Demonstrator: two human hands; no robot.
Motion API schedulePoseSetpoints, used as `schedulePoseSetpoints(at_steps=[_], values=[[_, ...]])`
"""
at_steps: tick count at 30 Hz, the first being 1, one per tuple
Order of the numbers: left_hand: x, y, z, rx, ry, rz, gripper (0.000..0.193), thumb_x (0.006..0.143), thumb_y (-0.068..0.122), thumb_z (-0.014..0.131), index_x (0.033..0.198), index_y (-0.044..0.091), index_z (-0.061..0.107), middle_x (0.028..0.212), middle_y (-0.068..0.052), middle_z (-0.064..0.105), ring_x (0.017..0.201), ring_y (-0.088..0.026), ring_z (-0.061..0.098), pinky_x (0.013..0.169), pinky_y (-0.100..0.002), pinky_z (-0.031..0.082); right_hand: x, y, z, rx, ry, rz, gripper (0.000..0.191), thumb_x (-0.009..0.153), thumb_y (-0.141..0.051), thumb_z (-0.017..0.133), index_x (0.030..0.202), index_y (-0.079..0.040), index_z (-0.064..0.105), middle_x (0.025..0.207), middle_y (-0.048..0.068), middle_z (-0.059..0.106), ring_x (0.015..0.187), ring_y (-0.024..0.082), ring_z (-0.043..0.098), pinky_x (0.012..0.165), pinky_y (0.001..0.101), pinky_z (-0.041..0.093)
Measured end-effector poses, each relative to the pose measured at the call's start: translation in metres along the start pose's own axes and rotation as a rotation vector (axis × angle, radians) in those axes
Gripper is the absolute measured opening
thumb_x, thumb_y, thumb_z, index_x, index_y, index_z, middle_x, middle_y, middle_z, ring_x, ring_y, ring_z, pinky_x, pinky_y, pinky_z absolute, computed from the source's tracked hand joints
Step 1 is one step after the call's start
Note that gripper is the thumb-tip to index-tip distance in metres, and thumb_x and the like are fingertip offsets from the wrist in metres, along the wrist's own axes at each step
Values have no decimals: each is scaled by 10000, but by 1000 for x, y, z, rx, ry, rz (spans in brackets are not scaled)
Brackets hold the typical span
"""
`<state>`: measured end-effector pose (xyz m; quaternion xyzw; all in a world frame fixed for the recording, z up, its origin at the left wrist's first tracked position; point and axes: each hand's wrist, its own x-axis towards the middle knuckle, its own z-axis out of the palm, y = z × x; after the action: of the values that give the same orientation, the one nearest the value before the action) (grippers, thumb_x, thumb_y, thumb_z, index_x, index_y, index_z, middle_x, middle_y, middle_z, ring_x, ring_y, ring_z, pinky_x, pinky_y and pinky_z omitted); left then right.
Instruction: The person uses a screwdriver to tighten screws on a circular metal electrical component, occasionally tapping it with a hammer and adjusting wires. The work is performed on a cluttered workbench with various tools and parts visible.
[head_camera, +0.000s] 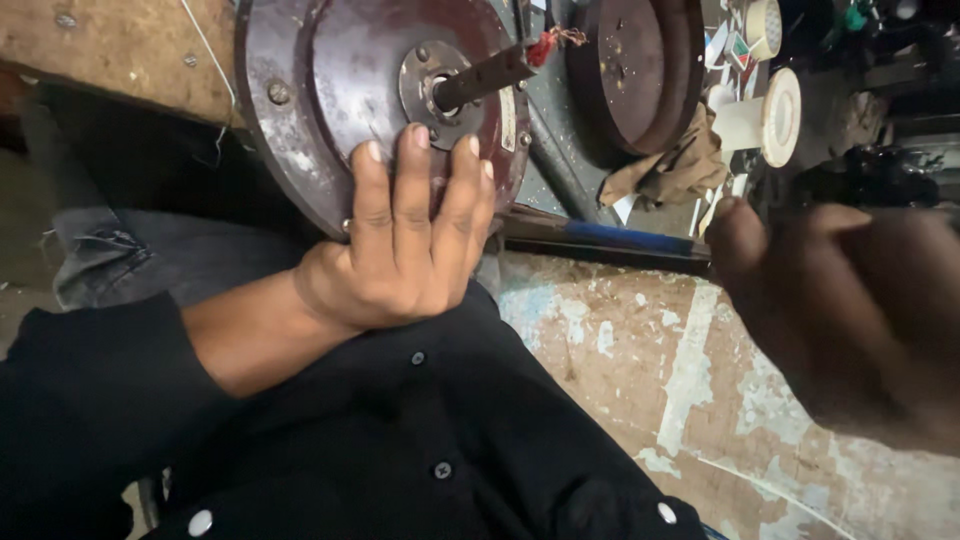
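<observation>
1. We have our left hand (405, 245) flat against the big round metal disc (330, 90), fingers (412, 185) stretched open and pressed side by side on its lower face, gripping nothing.
2. The disc sits at the top of the view, just above our lap, standing roughly on edge. It is dark reddish-brown, worn and scuffed, with a raised outer rim carrying a bolt head (278, 93).
3. At its centre we see a small bolted hub plate (432, 85) with a dark shaft (485, 75) sticking out toward the right; a scrap of red thread (548, 42) hangs at the shaft's end.
4. Our right hand (850, 310) hangs blurred and close to the camera on the right, well apart from the disc; we cannot tell whether its fingers are open or closed.
5. Behind, a second dark round disc (640, 70) leans nearby, with a crumpled tan rag (670, 165) beneath it.
6. Further right, pale tape rolls (775, 115) sit among the clutter.
7. A dark bar with a blue stretch (625, 238) lies across between disc and floor.
8. The floor (640, 370) is rough, brownish, with flaking pale paint patches.
9. Our black buttoned sleeve (90, 400) fills the lower left.
</observation>
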<state>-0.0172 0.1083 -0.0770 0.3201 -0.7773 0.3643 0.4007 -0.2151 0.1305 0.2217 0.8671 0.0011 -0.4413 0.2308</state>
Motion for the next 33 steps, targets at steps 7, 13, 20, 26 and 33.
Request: schedulePoseSetpoints(at_steps=[7,13,20,26,33], values=[[-1,2,1,3,3,-16,227,1109,107,617,1115,-60,771,1179,-204,752,1110,-440,704,909,-560,587,1,-9,4,163,-206,133,412,807,-233,704,1085,70,687,660,182,671,494,231,610,430,345,448],[0,3,0,-47,14,-59,220,1076,97,619,1080,-61,771,1168,-199,746,1097,-429,715,921,-542,591,25,11,15,947,-663,954,419,808,-327,727,1036,25,726,661,136,685,519,212,642,457,338,488],[2,1,1,-30,22,-25,240,1060,124,616,1122,-48,772,1185,-212,750,1075,-446,709,886,-568,583,4,-12,7,370,-16,509,502,796,-381,759,1035,60,757,713,129,712,548,221,669,467,324,517],[1,2,0,-28,6,-24,250,1096,124,613,1103,-75,763,1207,-234,742,1094,-471,701,902,-583,580,3,-12,24,468,26,531,439,836,-351,764,1039,38,753,791,152,738,623,219,711,500,317,543],[0,2,-1,-29,-10,-7,251,1091,129,615,1114,-70,766,1218,-229,742,1098,-468,699,902,-592,578,4,-10,30,452,-28,545,502,802,-440,751,1018,13,774,695,89,718,581,204,695,514,345,524]])
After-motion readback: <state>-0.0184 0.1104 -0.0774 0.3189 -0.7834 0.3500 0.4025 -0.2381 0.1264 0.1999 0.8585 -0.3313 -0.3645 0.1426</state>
